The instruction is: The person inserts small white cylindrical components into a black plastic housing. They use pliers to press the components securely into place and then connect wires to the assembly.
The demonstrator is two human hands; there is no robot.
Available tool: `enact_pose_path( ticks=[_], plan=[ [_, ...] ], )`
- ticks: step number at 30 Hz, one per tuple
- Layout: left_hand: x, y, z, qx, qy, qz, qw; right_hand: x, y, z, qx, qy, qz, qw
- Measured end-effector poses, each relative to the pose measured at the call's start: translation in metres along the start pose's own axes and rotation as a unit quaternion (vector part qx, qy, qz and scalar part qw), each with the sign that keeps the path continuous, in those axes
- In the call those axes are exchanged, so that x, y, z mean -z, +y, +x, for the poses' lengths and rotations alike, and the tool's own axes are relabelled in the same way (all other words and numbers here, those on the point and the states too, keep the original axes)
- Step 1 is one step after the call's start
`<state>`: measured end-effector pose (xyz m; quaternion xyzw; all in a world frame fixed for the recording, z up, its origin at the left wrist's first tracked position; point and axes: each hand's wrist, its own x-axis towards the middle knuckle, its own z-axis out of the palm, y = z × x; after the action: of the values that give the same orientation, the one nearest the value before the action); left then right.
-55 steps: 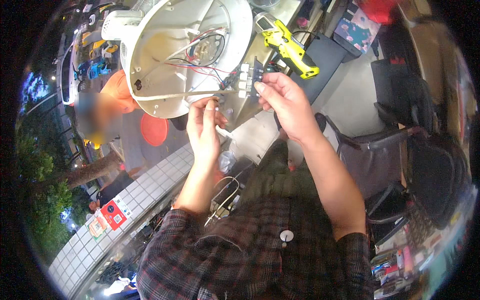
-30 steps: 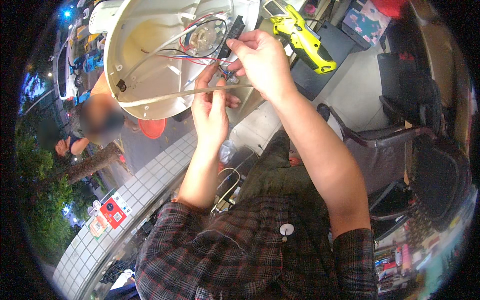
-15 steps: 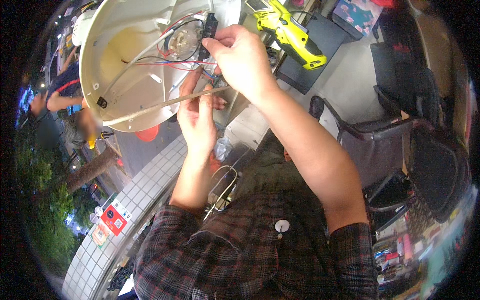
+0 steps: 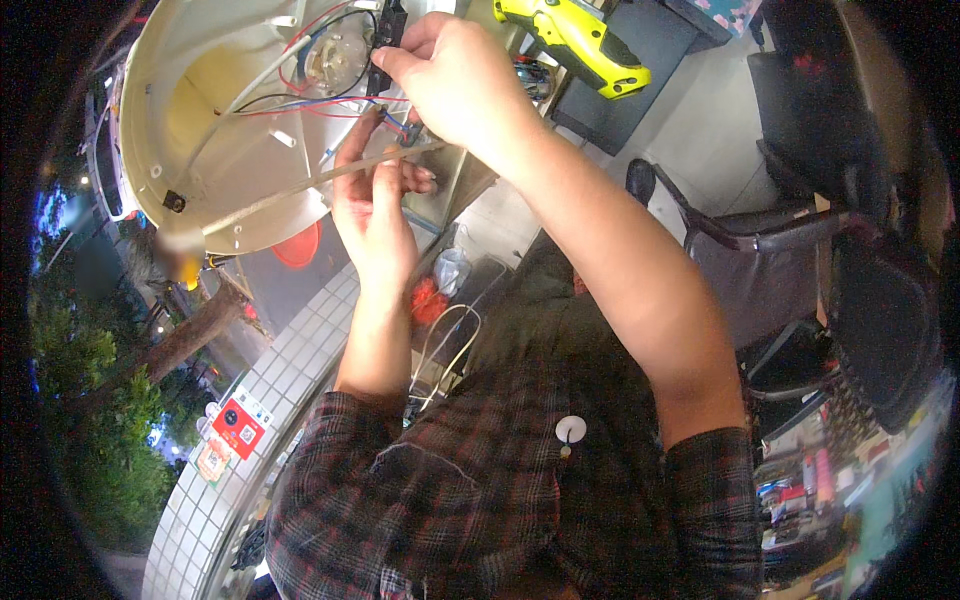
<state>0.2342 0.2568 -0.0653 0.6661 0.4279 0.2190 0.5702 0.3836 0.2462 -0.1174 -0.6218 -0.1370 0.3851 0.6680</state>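
Note:
A large white plastic housing (image 4: 262, 185) lies in front of me, with a round clear-and-metal motor-like part (image 4: 338, 58) inside. Thin red, black and blue wires (image 4: 330, 103) run across it. My right hand (image 4: 455, 80) pinches a narrow black module (image 4: 388, 42) above the housing's right side. Below it, my left hand (image 4: 378, 200) is at the near rim, its index finger and thumb about the wires by a small blue connector (image 4: 408, 130). The other left fingers are curled. Exactly what lies between the left fingertips is partly hidden.
A yellow-green and black power tool (image 4: 585, 45) lies on a dark box (image 4: 625, 85) at the upper right. A black chair (image 4: 770, 270) stands to my right. A tiled ledge (image 4: 305, 335) curves along my left, beyond it a red stool (image 4: 298, 245). Pale cable (image 4: 450, 340) loops below.
The housing and both hands have shifted left and slightly up in view. Both hands keep nearly the same grip, and the black module stays in my right hand.

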Motion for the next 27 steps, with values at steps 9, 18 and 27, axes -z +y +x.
enact_pose_path(
  ticks=[9, 18, 27],
  plan=[
    [-0.003, 0.002, 0.005, 0.013, 0.01, -0.127, 0.992, 0.012, -0.015, -0.001, -0.028, -0.036, 0.024, 0.999],
    [-0.007, 0.015, -0.009, 0.023, 0.015, -0.066, 0.997, 0.009, -0.025, -0.006, -0.056, -0.059, 0.037, 0.996],
    [0.072, 0.062, -0.011, -0.362, 0.181, 0.213, 0.89, 0.008, -0.008, 0.001, -0.003, -0.04, -0.051, 0.998]
  ],
)
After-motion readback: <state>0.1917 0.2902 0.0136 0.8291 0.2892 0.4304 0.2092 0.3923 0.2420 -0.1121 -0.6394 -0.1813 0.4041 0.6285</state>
